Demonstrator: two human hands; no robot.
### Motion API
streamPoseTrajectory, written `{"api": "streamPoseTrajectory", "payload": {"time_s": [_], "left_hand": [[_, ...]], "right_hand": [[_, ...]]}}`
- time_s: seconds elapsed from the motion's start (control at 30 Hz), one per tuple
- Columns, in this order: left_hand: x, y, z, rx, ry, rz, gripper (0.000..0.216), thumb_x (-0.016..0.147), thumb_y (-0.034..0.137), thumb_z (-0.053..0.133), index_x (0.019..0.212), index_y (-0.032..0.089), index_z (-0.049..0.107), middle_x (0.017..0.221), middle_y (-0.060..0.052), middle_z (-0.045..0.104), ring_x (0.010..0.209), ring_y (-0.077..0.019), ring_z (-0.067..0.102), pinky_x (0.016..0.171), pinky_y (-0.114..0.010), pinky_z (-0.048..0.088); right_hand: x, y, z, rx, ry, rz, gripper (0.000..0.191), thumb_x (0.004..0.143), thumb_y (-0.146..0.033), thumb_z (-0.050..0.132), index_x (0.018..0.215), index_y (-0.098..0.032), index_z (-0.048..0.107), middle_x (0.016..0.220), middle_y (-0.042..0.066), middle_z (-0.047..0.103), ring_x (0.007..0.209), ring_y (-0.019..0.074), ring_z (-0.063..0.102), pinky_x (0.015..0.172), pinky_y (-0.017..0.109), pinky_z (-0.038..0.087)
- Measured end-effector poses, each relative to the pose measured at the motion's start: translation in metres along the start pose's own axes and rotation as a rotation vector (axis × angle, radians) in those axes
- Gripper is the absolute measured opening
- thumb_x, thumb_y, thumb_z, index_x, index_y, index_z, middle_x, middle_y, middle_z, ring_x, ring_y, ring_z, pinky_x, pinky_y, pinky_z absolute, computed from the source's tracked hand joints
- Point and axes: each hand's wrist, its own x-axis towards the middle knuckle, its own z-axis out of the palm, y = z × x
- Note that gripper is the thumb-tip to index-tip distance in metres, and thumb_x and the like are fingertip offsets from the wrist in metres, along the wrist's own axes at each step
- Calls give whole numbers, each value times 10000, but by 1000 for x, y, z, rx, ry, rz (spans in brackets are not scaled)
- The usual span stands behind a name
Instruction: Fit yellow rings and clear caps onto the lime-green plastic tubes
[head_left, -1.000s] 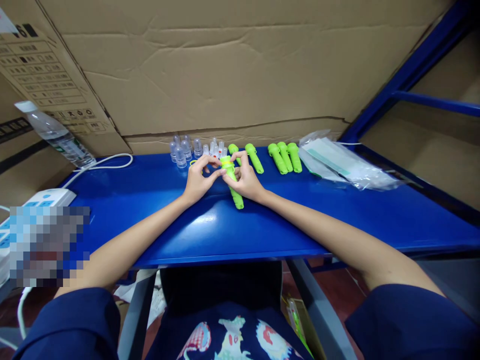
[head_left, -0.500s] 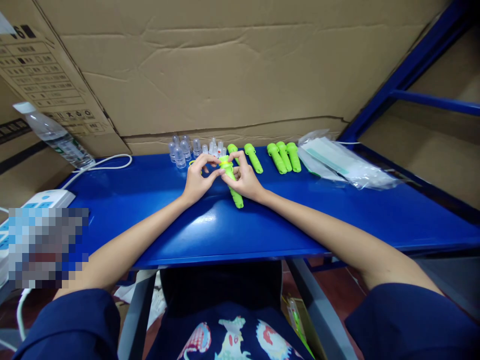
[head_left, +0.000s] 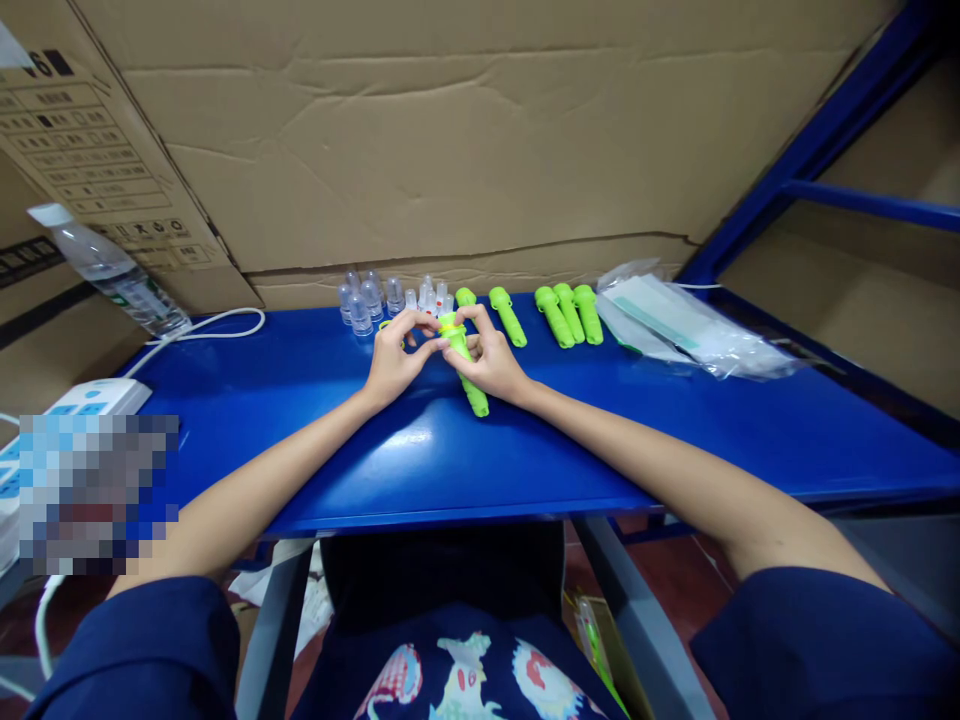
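Note:
Over the middle of the blue table, a lime-green toy flashlight (head_left: 475,397) is tilted, with its wider head away from me. My right hand (head_left: 495,362) is closed around its upper body, thumb and index finger near the head. At the head's yellow rim, my left hand (head_left: 394,365) pinches with thumb and index finger; the exact contact is partly hidden. A thin yellow loop shows beside the left fingers. Just beyond lie small clear-topped white pieces (head_left: 427,295) and, to their left, several clear plastic domes (head_left: 361,318). Another green flashlight (head_left: 508,318) rests right of my hands.
More green flashlights (head_left: 568,316) lie further right, beside clear plastic bags (head_left: 686,320). A water bottle (head_left: 112,275) leans at the back left, near a white power strip (head_left: 112,397) and its cable. Cardboard (head_left: 480,150) stands along the table's back edge.
Almost nothing differs. Both hands keep their hold on the flashlight, whose lower end has shifted very slightly to the right.

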Motion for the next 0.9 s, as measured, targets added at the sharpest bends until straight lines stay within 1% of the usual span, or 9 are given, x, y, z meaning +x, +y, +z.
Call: {"api": "streamPoseTrajectory", "payload": {"time_s": [0.23, 0.4, 0.47, 0.57, 0.7, 0.8, 0.9], "left_hand": [[0, -2, 1, -21, 22, -18, 282, 901, 466, 732, 935, 190, 684, 898, -25, 726, 758, -128, 652, 636, -251, 462], [-1, 6, 2, -14, -5, -5, 272, 928, 449, 698, 827, 196, 678, 806, -15, 699, 744, -139, 632, 650, -269, 470], [-2, 8, 3, -9, -11, -12, 278, 935, 450, 686, 816, 199, 670, 799, -14, 692, 750, -142, 630, 658, -273, 477], [-3, 7, 5, -19, 14, -39, 271, 917, 459, 708, 872, 197, 658, 834, -19, 694, 773, -144, 638, 667, -270, 483], [-2, 4, 6, -14, 65, -65, 304, 885, 476, 743, 954, 195, 648, 899, -31, 696, 824, -154, 652, 686, -274, 491], [-2, 4, 6, -11, 57, -60, 301, 899, 480, 727, 956, 194, 651, 907, -35, 703, 836, -155, 658, 692, -273, 491], [-1, 6, 6, -17, 60, -25, 288, 912, 474, 716, 930, 192, 659, 899, -34, 705, 830, -150, 654, 681, -269, 487]], "right_hand": [[0, 1, -1, -66, 4, -20, 275, 907, -287, 603, 1112, -245, 424, 566, -125, 330, 421, 83, 346, 439, 223, 220], [0, -4, -2, -85, -11, -19, 254, 911, -298, 611, 1104, -250, 452, 581, -108, 367, 431, 85, 341, 444, 233, 222], [0, -5, -1, -87, -17, -5, 266, 914, -319, 616, 1109, -252, 449, 572, -110, 371, 427, 88, 345, 442, 236, 232], [-1, -5, 0, -63, -10, 11, 292, 925, -355, 619, 1121, -255, 426, 561, -117, 358, 425, 95, 367, 440, 237, 249], [-1, -3, 2, -13, 12, 25, 354, 932, -412, 633, 1118, -267, 370, 600, -110, 379, 451, 108, 426, 433, 238, 286], [-1, 0, 4, 17, 23, 31, 411, 931, -439, 645, 1115, -276, 316, 618, -105, 394, 474, 125, 476, 427, 240, 320], [-1, 2, 4, 43, 28, 23, 447, 926, -452, 657, 1105, -279, 286, 619, -107, 397, 475, 131, 490, 418, 238, 329]]}}
